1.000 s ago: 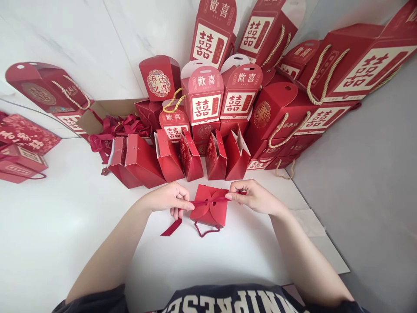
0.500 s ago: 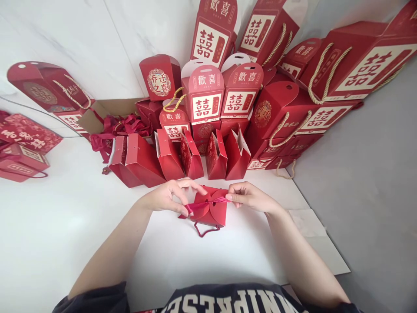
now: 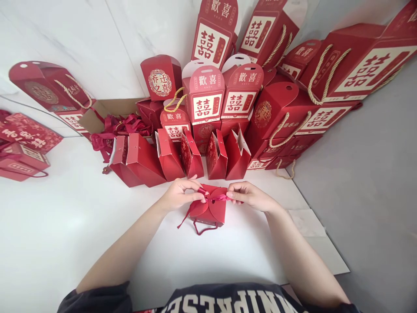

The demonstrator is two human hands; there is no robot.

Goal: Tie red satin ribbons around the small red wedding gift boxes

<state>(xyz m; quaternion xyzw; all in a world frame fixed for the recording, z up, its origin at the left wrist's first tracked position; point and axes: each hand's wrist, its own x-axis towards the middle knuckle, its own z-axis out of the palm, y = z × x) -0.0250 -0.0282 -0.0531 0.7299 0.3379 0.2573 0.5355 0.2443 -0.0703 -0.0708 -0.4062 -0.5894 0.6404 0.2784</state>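
Note:
A small red gift box point(image 3: 217, 215) with overlapping rounded flaps lies on the white table in front of me. A dark red cord handle point(image 3: 204, 232) hangs from its near side. Across the top runs a crimson ribbon point(image 3: 220, 198). My left hand point(image 3: 182, 193) pinches the ribbon near the middle of the flaps, and one loose tail trails down over the left side of the box. At the right edge, my right hand point(image 3: 247, 194) holds the other part of the ribbon between thumb and curled fingers.
A row of red paper boxes point(image 3: 145, 161) stands just behind my hands. Farther back are stacked red boxes with rope handles point(image 3: 283, 117). A cardboard box point(image 3: 114, 106) of crimson ribbons sits at the back left. More red packages point(image 3: 24, 161) lie far left; a grey wall point(image 3: 368, 174) rises at right.
My left hand has moved right and slightly up, from the ribbon's left end to the box's middle, bending the ribbon there. The left tail now hangs loose. My right hand stays almost still.

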